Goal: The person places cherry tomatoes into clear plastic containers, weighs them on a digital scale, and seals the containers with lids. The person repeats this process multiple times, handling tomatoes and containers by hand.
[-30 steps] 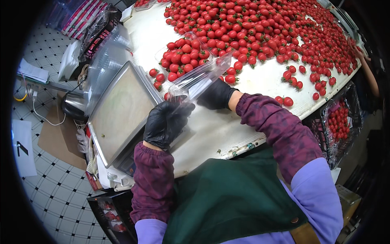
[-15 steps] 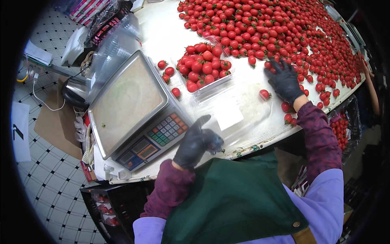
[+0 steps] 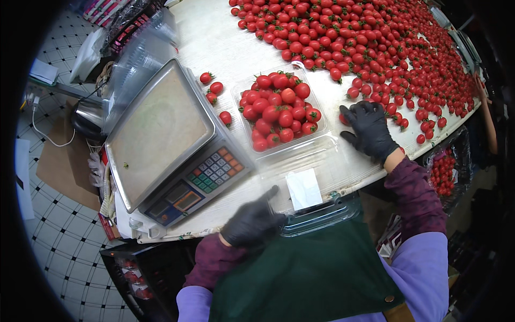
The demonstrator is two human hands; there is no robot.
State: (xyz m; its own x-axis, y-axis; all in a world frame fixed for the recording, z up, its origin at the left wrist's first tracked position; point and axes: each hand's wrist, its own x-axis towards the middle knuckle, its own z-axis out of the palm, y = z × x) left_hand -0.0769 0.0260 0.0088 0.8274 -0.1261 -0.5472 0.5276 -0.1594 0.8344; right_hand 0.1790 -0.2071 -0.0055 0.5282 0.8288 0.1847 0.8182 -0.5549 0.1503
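Note:
A clear plastic clamshell box (image 3: 325, 124) lies open on the table, its base heaped with cherry tomatoes (image 3: 279, 110). Its clear lid (image 3: 322, 217) is folded out toward me, with a white label (image 3: 304, 189), and reaches past the table's front edge. My left hand (image 3: 251, 221), black-gloved and blurred, is beside the lid's left edge with thumb and fingers apart; whether it touches the lid is unclear. My right hand (image 3: 369, 131), also black-gloved, is spread over the table right of the box. A loose tomato (image 3: 344, 119) sits by its fingertips; its palm side is hidden.
A weighing scale (image 3: 161, 134) stands at left, with several loose tomatoes (image 3: 216, 87) between it and the box. A large tomato pile (image 3: 365, 48) covers the far right. Stacked clear containers (image 3: 142, 64) stand behind the scale. Another person's arm (image 3: 487, 115) shows at far right.
The box has shifted right and toward me, and its lid now overhangs the table edge. My right hand has drawn back from the pile toward me. My left hand has moved slightly nearer to me.

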